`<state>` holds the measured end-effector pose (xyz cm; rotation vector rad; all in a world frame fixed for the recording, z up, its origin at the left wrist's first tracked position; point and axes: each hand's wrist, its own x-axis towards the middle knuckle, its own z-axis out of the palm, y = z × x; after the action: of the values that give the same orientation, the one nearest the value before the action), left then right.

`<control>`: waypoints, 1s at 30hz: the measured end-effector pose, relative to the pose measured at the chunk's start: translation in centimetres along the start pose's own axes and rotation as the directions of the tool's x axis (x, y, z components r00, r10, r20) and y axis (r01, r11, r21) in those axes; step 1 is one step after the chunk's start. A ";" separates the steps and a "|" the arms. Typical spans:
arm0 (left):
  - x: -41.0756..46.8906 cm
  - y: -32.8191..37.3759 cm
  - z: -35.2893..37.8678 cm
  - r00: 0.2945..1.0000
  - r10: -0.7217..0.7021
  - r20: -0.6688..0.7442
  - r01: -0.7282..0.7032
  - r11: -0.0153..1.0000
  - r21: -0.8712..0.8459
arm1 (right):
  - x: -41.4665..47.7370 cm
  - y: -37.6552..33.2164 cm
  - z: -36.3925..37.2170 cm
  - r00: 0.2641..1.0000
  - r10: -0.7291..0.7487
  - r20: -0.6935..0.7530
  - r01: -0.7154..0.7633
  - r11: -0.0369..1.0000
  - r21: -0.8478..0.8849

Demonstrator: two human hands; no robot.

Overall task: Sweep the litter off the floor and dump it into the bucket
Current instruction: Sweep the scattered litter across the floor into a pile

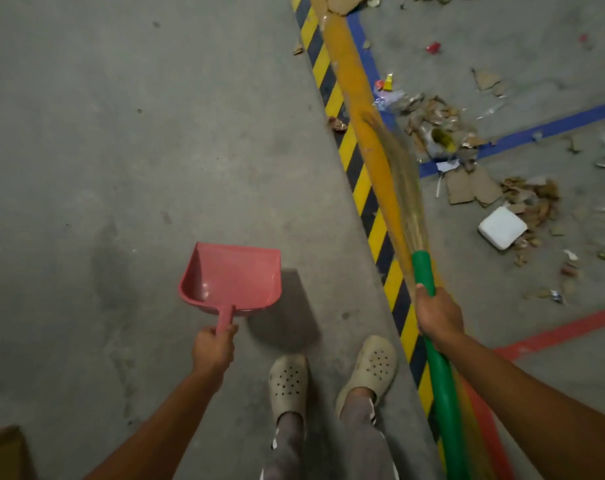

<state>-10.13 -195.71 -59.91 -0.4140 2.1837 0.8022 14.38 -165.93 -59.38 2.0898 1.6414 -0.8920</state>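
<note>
The concrete floor [121, 133] to the right of the hazard-striped tape [363, 181] is strewn with litter [439, 123]: cardboard scraps, wrappers and a white foam box [502, 227]. I judge that almost all the work remains. My right hand [438, 315] grips the broom [424, 271], which points toward the mess. My left hand [212, 349] holds the empty pink dustpan [231, 278] by its handle. No bucket is in sight.

the straw-coloured broom bristles [400, 174] are coming out as one blurry smear, the green broom handle [443, 393] is running off the bottom edge, and a brown cardboard box [1, 452] is getting cropped at the corner.
</note>
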 end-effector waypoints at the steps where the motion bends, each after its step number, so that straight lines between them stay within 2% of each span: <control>1: -0.2 0.8 0.8 1.000 0.015 0.015 -0.015 1.000 0.010 | -0.1 0.3 -1.1 0.999 -0.028 -0.024 0.028 1.000 0.009; 4: -0.7 3.4 3.4 0.996 0.056 0.074 -0.058 0.998 0.027 | -0.8 0.8 -2.7 0.993 -0.120 -0.010 0.120 0.992 -0.029; 8: -1.7 6.4 6.4 0.990 0.063 0.125 -0.072 0.995 0.066 | -0.8 0.8 -2.3 0.962 -0.222 0.162 0.248 0.955 -0.163; 10: -2.5 7.8 7.8 0.986 0.078 0.144 -0.089 0.993 0.075 | -0.1 0.8 -2.2 0.943 -0.209 0.258 0.271 0.933 -0.236; 13: -3.6 9.9 9.6 0.982 0.107 0.154 -0.122 0.989 0.089 | 1.9 2.0 -2.4 0.933 -0.107 0.343 0.201 0.946 -0.253; 17: -4.6 11.8 11.8 0.973 0.133 0.186 -0.157 0.980 0.119 | 4.9 4.5 -4.6 0.960 0.034 0.278 -0.004 0.994 -0.106; 20: -5.1 12.9 13.3 0.967 0.149 0.208 -0.182 0.972 0.147 | 7.2 6.2 -6.8 0.973 0.128 0.190 -0.133 0.991 0.018; 22: -5.5 13.4 14.3 0.963 0.157 0.219 -0.193 0.968 0.158 | 8.1 7.3 -7.8 0.980 0.166 0.108 -0.183 0.967 0.177; 25: -6.2 14.1 15.6 0.961 0.152 0.232 -0.195 0.965 0.174 | 6.9 8.2 -9.5 0.991 0.132 0.012 -0.131 0.960 0.247; 28: -7.2 15.0 16.9 0.960 0.152 0.235 -0.200 0.960 0.196 | 4.8 9.0 -10.4 1.000 0.015 0.011 -0.016 0.994 0.107; 30: -7.8 15.6 17.7 0.958 0.155 0.240 -0.206 0.956 0.207 | 4.5 9.3 -10.0 0.997 -0.040 0.072 0.036 0.998 0.047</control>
<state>-3.33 -172.03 -56.69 -0.0046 2.0917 0.6470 26.58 -159.06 -55.94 2.0368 1.6436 -1.0145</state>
